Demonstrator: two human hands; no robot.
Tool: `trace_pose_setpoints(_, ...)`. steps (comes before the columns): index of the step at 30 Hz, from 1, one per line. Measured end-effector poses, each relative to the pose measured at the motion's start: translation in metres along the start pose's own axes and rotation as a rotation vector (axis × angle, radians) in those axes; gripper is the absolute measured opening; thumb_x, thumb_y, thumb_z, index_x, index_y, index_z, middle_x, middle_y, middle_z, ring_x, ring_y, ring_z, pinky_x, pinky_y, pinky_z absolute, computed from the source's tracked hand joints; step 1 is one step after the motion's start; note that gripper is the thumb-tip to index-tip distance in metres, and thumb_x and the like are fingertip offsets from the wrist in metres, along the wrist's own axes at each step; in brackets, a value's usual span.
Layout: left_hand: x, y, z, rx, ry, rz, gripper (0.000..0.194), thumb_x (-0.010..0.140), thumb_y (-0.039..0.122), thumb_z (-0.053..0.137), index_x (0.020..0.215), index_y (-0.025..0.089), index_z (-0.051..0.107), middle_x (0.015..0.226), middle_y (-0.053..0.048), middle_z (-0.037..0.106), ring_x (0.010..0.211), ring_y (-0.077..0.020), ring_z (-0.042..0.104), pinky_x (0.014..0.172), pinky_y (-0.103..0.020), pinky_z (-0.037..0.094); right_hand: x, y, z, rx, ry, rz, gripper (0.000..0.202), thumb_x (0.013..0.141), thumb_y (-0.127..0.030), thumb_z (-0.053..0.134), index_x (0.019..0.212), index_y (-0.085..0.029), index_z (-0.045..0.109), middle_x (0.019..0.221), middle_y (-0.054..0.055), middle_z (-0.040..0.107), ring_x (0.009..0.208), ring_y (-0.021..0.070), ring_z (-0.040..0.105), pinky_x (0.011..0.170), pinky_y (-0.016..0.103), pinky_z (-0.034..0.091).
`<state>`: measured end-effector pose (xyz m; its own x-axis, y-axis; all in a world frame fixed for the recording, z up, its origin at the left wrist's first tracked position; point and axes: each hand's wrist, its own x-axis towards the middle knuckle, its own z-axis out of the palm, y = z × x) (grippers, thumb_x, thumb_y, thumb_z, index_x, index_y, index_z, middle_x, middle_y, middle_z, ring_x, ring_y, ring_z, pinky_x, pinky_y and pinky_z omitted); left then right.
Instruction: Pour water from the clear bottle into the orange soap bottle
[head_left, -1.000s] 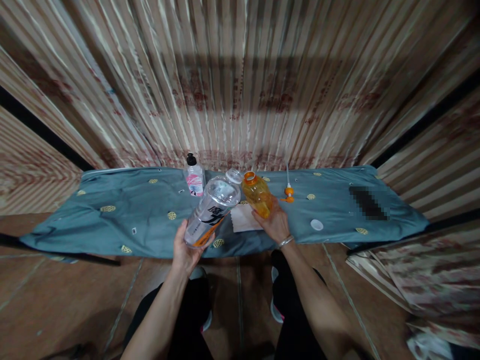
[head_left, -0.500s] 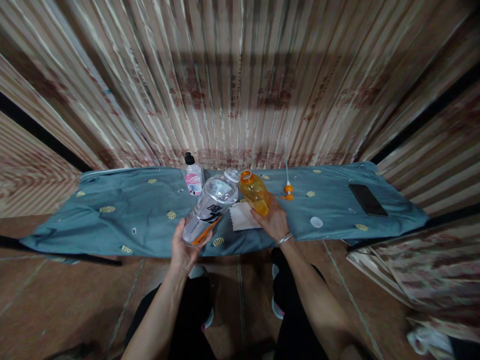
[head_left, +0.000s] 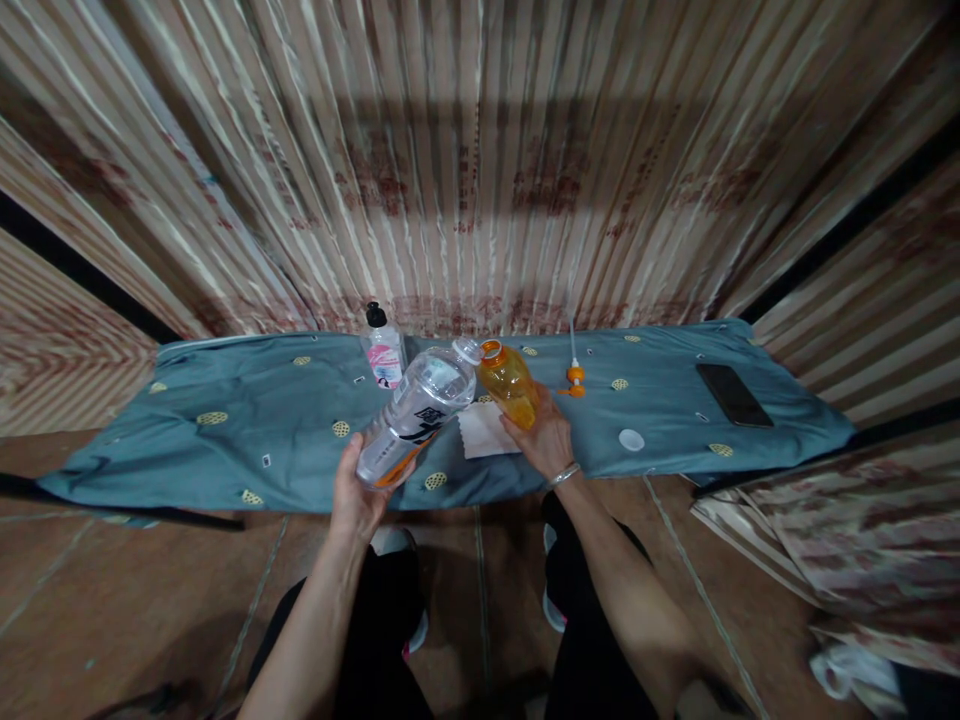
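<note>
My left hand (head_left: 367, 490) is closed round the lower end of a large clear plastic bottle (head_left: 420, 410) with a black and orange label. That bottle tilts to the right, its uncapped neck close beside the mouth of an orange see-through bottle (head_left: 510, 380); whether the two touch I cannot tell. My right hand (head_left: 547, 435) grips the orange bottle by its lower part, and it leans left with its mouth open. An orange pump top (head_left: 575, 378) with a pale tube lies behind my right hand. Beneath the bottles is a white cloth (head_left: 489, 432).
A clear bottle with pink label and black pump (head_left: 384, 350) stands at the back left. A white round cap (head_left: 631, 440) and a black phone (head_left: 733, 394) lie to the right on the teal cloth cover (head_left: 292, 440). Striped curtains (head_left: 480, 180) hang behind, beside dark poles.
The large clear bottle is tipped further over, its base having moved slightly left and its neck slightly right. My right hand and the orange bottle stay nearly in place.
</note>
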<state>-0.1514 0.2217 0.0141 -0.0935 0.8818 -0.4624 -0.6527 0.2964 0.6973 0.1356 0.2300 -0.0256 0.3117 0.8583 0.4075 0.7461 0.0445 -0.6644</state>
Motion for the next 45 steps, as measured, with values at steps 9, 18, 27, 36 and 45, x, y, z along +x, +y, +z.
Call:
trace_pose_setpoints(9, -0.007, 0.013, 0.003, 0.049, -0.038, 0.07, 0.035, 0.088, 0.041, 0.076, 0.117, 0.021, 0.071, 0.096, -0.008, 0.083, 0.081, -0.0279, 0.081, 0.074, -0.043, 0.067, -0.004, 0.0, 0.009, 0.027, -0.012, 0.001, 0.071, 0.088, -0.062, 0.07, 0.14, -0.016, 0.058, 0.126, 0.021, 0.079, 0.115, 0.0383, 0.077, 0.096, 0.051, 0.064)
trace_pose_setpoints(18, -0.005, 0.017, 0.002, 0.066, -0.039, 0.069, 0.034, 0.089, 0.041, 0.075, 0.117, 0.022, 0.071, 0.098, -0.007, 0.082, 0.082, -0.0286, 0.081, 0.076, -0.046, 0.068, -0.004, -0.003, 0.014, 0.056, -0.042, 0.017, 0.072, 0.086, -0.065, 0.071, 0.138, -0.018, 0.058, 0.124, 0.02, 0.08, 0.113, 0.0374, 0.079, 0.094, 0.049, 0.064)
trace_pose_setpoints(27, -0.013, 0.018, 0.008, 0.081, -0.05, 0.045, 0.035, 0.088, 0.039, 0.074, 0.117, 0.02, 0.071, 0.103, -0.011, 0.083, 0.088, -0.0325, 0.082, 0.08, -0.052, 0.069, -0.006, -0.002, 0.021, 0.082, -0.038, 0.064, 0.076, 0.082, -0.057, 0.075, 0.142, -0.015, 0.055, 0.123, 0.02, 0.081, 0.111, 0.0378, 0.08, 0.095, 0.05, 0.065)
trace_pose_setpoints(36, -0.02, 0.025, -0.003, 0.121, -0.163, 0.068, 0.054, 0.072, 0.029, 0.085, 0.124, 0.02, 0.072, 0.121, -0.015, 0.081, 0.105, -0.042, 0.08, 0.091, -0.063, 0.067, -0.005, -0.007, 0.017, 0.074, -0.075, 0.11, 0.072, 0.08, -0.051, 0.079, 0.139, -0.015, 0.057, 0.12, 0.021, 0.082, 0.11, 0.0396, 0.08, 0.092, 0.049, 0.065)
trace_pose_setpoints(45, -0.026, 0.033, -0.005, 0.165, -0.161, 0.115, 0.076, 0.058, 0.027, 0.094, 0.129, 0.023, 0.067, 0.133, -0.013, 0.077, 0.109, -0.0453, 0.079, 0.095, -0.072, 0.063, -0.007, -0.006, 0.018, 0.029, -0.055, 0.088, 0.065, 0.085, -0.052, 0.077, 0.136, -0.016, 0.059, 0.119, 0.018, 0.082, 0.108, 0.0362, 0.081, 0.089, 0.046, 0.066)
